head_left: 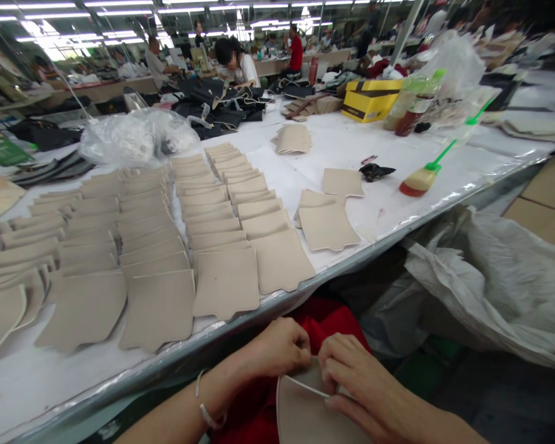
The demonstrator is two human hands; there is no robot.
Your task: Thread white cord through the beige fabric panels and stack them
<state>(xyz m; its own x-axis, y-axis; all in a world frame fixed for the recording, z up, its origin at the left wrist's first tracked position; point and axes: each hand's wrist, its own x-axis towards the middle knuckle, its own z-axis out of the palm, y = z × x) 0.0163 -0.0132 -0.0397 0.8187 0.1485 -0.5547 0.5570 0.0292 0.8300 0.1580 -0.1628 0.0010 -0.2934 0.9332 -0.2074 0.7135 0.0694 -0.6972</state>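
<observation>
A beige piece (312,413) with a pale edge is held over my lap, below the table's front edge. My left hand (284,346) has its fingers curled closed at the piece's upper edge. Close beside it, my right hand (351,376) pinches the same piece, with the thumb below and the fingers on top. On the white table (379,213) lie long overlapping rows of similar beige pieces (226,280). A few more pieces (330,225) rest to the right of the rows.
A bottle with a green brush (417,180) stands near the table's right edge, beside a black scrap (377,171). Farther back are a yellow box (370,102), a clear plastic bag (136,135) and dark pieces. A whitish sack (499,283) is at the right. People sit in the background.
</observation>
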